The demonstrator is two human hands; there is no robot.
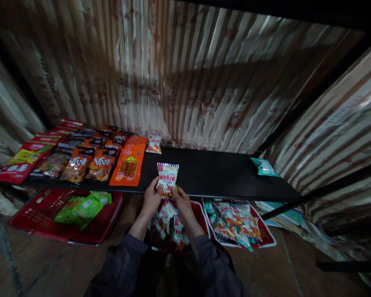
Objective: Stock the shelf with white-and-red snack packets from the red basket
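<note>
Left hand [151, 196] and right hand [183, 202] closed lightly on a small snack packet [167, 177], held between them at the front edge of the black shelf [213, 170].
The lower sides of the packet are pinched by thumbs and fingers, and its printed face is turned to the camera; whether the shelf is touched by it cannot be told. It is judged to be light, soft and rather slippery, with contents that could be crushed if squeezed hard, so it is best gripped by the side edges or the crimped top seam. A similar packet [154, 144] is seen farther back, beside the orange packets [129, 163].
</note>
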